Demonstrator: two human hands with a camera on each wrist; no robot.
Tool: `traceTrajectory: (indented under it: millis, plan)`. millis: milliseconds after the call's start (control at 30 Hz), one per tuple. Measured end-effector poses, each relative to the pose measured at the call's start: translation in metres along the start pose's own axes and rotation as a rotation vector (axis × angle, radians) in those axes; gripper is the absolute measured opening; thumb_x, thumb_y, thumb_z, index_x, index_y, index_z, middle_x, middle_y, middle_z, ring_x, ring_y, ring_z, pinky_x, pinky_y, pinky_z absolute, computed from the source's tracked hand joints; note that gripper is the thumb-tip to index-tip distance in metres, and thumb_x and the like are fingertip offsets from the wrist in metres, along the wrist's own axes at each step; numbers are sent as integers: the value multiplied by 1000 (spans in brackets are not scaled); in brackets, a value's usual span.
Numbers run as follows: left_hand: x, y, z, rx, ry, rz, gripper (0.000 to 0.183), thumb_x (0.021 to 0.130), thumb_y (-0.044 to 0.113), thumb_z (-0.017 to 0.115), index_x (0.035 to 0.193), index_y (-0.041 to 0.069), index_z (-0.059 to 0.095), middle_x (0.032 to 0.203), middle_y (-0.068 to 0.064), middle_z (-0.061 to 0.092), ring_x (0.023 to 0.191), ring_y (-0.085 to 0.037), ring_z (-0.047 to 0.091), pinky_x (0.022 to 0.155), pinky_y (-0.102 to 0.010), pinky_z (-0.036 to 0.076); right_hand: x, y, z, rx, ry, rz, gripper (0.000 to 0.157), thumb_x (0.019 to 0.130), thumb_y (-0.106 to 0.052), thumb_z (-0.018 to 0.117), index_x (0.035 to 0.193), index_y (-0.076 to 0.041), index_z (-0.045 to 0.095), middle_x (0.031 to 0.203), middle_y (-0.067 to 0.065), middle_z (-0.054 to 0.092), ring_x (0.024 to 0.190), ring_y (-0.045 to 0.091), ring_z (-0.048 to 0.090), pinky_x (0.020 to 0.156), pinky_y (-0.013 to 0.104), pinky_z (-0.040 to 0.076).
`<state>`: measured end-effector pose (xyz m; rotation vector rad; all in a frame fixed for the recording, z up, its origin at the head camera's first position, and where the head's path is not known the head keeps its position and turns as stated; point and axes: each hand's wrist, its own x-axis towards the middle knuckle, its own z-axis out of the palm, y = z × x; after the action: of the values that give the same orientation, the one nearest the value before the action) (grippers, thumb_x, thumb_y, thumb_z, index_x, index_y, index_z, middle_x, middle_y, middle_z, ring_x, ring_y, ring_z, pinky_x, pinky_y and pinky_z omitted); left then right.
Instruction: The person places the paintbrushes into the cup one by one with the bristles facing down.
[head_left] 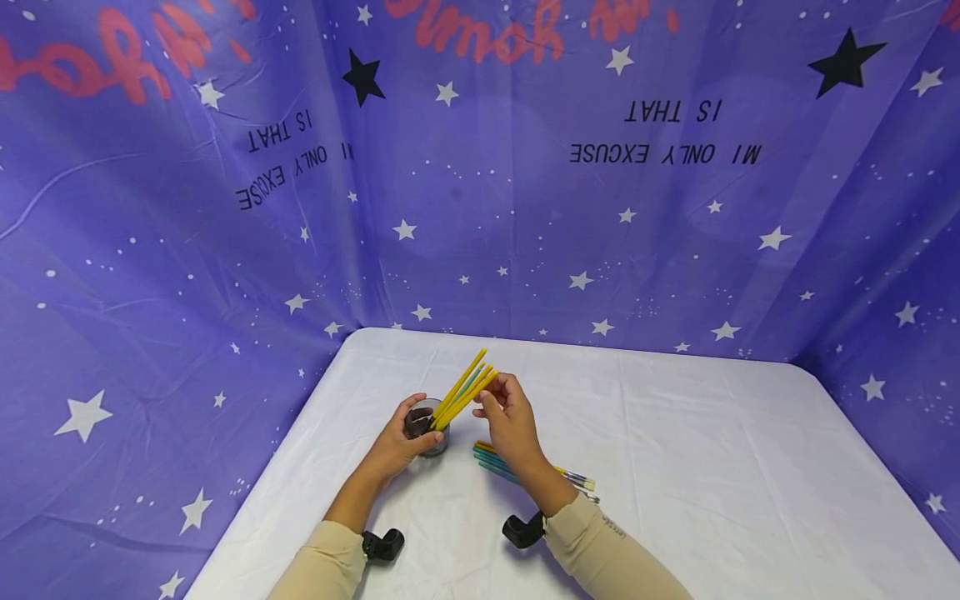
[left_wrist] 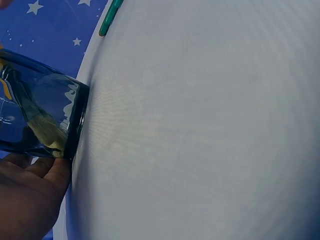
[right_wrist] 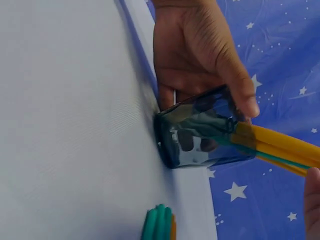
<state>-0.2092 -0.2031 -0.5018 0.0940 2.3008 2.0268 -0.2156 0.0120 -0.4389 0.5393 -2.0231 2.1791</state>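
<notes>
A dark tinted glass cup stands near the left side of the table with several paintbrushes in it, bristles down. Their yellow and green handles lean out to the right. My left hand grips the cup, thumb on the near side and fingers round the far side. Through the cup wall, pale bristles show in the left wrist view. My right hand pinches a yellow handle close to its upper end; the fingertips are partly hidden. Only part of that hand enters the right wrist view.
Beneath my right forearm lies a bunch of more paintbrushes with green and yellow handles, bristles pointing right. A white cloth covers the table. Purple star-printed curtains hang behind and at the sides.
</notes>
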Motion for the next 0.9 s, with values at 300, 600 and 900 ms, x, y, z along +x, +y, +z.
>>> traceTrajectory:
  millis: [300,600,900]
  plan:
    - [-1,1,1,-8,-9,5,81,88,10,76,153,9,28,145,-23,45,129,-34,48,100,-37,43,4,34,-19,-348,-108,60,11,99,-7,60,110,-5,59,109,14,63,96,23,60,80,36,50]
    - [-1,2,-1,-7,-18,12,82,87,8,76,154,9,28,145,-21,45,129,-33,48,99,-36,44,9,57,-46,-650,-376,74,15,96,-6,63,110,-3,62,97,2,60,84,16,57,75,34,50]
    - [-2,0,-1,-8,-12,21,82,87,10,77,154,8,28,145,-23,44,128,-34,49,100,-38,44,11,60,-53,-863,-564,28,10,93,-2,65,100,-8,67,83,-3,55,75,14,51,72,32,47]
